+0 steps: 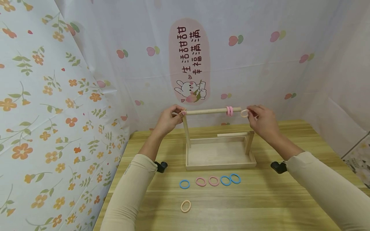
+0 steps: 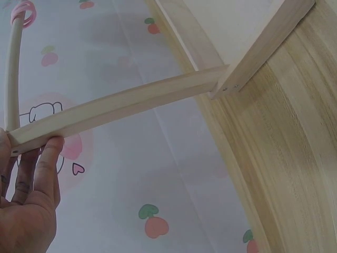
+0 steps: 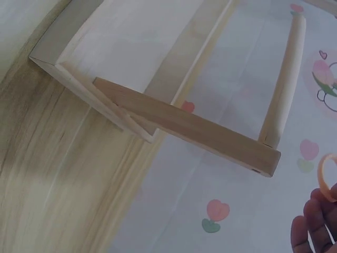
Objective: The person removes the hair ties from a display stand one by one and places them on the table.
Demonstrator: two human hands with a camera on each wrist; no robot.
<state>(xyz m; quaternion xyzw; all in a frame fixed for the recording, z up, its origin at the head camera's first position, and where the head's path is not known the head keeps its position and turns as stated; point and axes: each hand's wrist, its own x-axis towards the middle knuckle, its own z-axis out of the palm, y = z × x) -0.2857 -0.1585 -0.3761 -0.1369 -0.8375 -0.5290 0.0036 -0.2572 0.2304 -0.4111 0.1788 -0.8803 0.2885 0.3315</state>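
Note:
My left hand [image 1: 171,118] grips the top corner of a wooden rack, where its upper rod [image 1: 206,111] meets the tall left post [image 1: 186,131]. Two pink hair ties [image 1: 229,111] hang on that rod near its free right end. Just off the rod's tip, my right hand [image 1: 263,121] pinches a pale orange hair tie [image 1: 244,113]. In the right wrist view this orange tie [image 3: 325,176] stands upright above the fingers at the frame's edge. A shorter lower rod [image 1: 233,134] on the right post [image 1: 249,142] carries nothing.
The rack's shallow tray [image 1: 221,167] stands on the wooden table [image 1: 231,208]. In front lie blue hair ties [image 1: 184,184], two pink ties [image 1: 214,181] and a pale orange tie [image 1: 186,206]. A printed curtain [image 1: 138,86] hangs behind. Black fittings [image 1: 162,166] show beside the sleeves.

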